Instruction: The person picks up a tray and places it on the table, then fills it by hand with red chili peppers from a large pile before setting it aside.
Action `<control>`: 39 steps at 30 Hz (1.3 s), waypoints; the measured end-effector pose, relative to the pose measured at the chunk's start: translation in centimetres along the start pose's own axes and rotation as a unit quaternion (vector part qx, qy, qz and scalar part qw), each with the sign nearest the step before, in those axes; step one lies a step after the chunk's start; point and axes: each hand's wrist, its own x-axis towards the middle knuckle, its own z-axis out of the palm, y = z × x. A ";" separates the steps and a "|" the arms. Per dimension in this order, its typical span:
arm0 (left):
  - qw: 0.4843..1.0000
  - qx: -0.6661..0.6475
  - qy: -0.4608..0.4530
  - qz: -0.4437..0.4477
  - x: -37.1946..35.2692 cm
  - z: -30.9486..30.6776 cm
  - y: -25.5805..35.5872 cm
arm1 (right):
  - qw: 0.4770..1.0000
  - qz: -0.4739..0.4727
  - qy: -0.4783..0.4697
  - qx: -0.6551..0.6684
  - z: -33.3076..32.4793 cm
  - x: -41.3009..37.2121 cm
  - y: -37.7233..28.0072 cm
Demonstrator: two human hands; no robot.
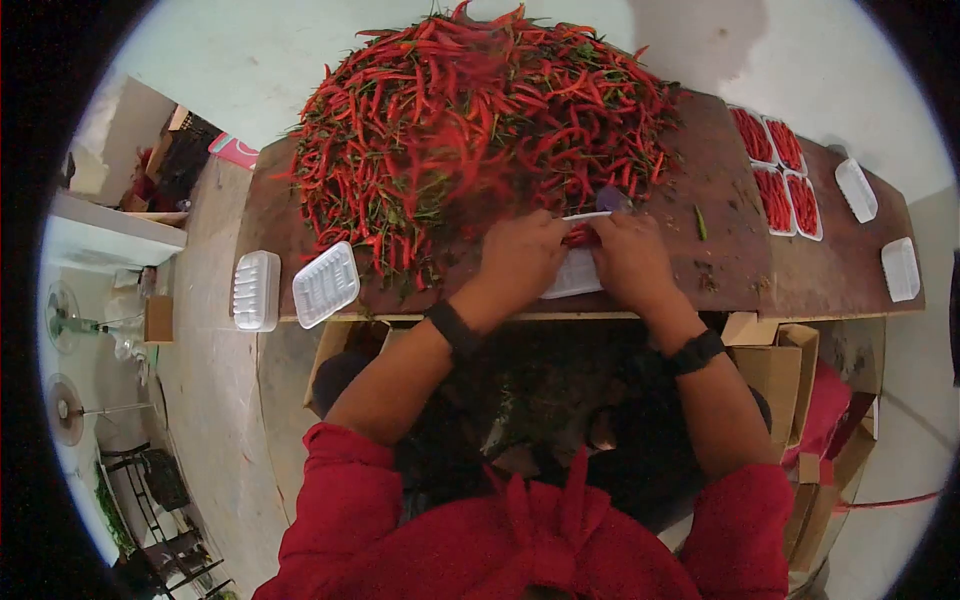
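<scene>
At the table's near edge, a white plastic tray (pixel 574 277) lies between my hands. A few red chilies (pixel 581 236) show at its far end. My left hand (pixel 523 258) is closed at the tray's left side, with its fingertips curled over the far end. My right hand (pixel 634 256) is closed at the right side, its fingers bent in toward the chilies. My fingertips are partly hidden by the hands. A small purple thing (pixel 613 200) sits just beyond my right hand. Past the tray rises a large heap of red chilies with green stems (pixel 480 110).
Stacked white trays (pixel 257 290) and a tilted tray (pixel 326 285) stand at the left edge. Several chili-filled trays (pixel 773 200) sit at the right. Two more white trays (pixel 857 190) (pixel 900 270) are farther right. A green chili (pixel 701 223) lies nearby. Cardboard boxes (pixel 770 380) are below.
</scene>
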 end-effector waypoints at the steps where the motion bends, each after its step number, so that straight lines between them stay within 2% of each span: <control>1: 1.000 -0.003 -0.005 0.002 0.0 -0.3 0.0 | 1.000 -0.001 0.007 -0.002 0.0 -0.1 0.1; 2: 1.000 -0.001 -0.003 0.000 0.0 -0.8 0.0 | 1.000 -0.002 0.014 -0.005 -0.1 -0.1 0.1; 4: 0.995 0.052 -0.061 -0.058 -0.2 -2.1 0.0 | 1.000 -0.003 0.016 -0.006 -0.1 -0.2 0.2; 9: 0.991 0.084 -0.037 -0.102 -1.7 -5.3 -4.2 | 1.000 0.010 -0.001 -0.025 -1.8 0.1 -1.3; 11: 0.987 0.107 -0.029 -0.114 -2.9 -7.0 -5.5 | 1.000 -0.025 -0.003 0.003 -3.0 -0.2 -2.4; 13: 0.960 0.170 -0.130 -0.180 -3.9 -8.8 -5.7 | 0.999 -0.042 0.019 0.018 -3.0 -0.6 -2.9; 19: 0.934 0.175 -0.207 -0.231 -6.7 -8.6 -6.4 | 0.994 -0.092 0.051 0.039 -2.5 -1.2 -4.5; 21: 0.940 0.170 -0.184 -0.232 -7.2 -8.2 -6.7 | 0.990 -0.108 0.064 0.060 -2.0 -1.4 -5.1; 23: 0.945 0.164 -0.162 -0.232 -7.6 -8.0 -6.8 | 0.995 -0.103 0.010 -0.002 -1.6 -1.9 -5.9; 24: 0.947 0.159 -0.149 -0.236 -7.6 -8.0 -6.7 | 0.994 -0.106 0.012 -0.005 -1.6 -2.1 -6.4; 26: 0.950 0.151 -0.132 -0.239 -7.6 -8.1 -6.5 | 0.993 -0.097 -0.061 0.007 -1.8 -2.5 -7.2; 27: 0.948 0.147 -0.140 -0.246 -7.6 -8.1 -6.4 | 0.993 -0.098 -0.059 0.004 -1.5 -2.8 -7.4; 29: 0.946 0.142 -0.148 -0.251 -7.5 -8.3 -6.1 | 0.991 -0.105 -0.043 0.070 -0.7 -3.1 -7.3; 31: 0.964 0.072 -0.106 -0.234 -7.4 -9.1 -5.4 | 0.991 -0.088 -0.037 0.099 -0.1 -3.1 -7.3; 33: 0.970 0.035 -0.106 -0.214 -7.3 -10.0 -4.0 | 0.989 -0.071 -0.030 0.129 -0.4 -3.0 -7.7; 35: 0.975 -0.001 -0.106 -0.196 -7.4 -10.6 -2.8 | 0.968 0.017 -0.042 0.247 -1.2 -2.6 -8.5; 37: 0.979 -0.055 -0.133 -0.143 -7.5 -10.6 -2.0 | 0.959 0.036 -0.042 0.277 -0.8 -2.4 -8.6; 39: 0.983 -0.051 -0.129 -0.119 -7.8 -10.2 -1.2 | 0.949 0.055 -0.044 0.308 -0.3 -2.3 -8.4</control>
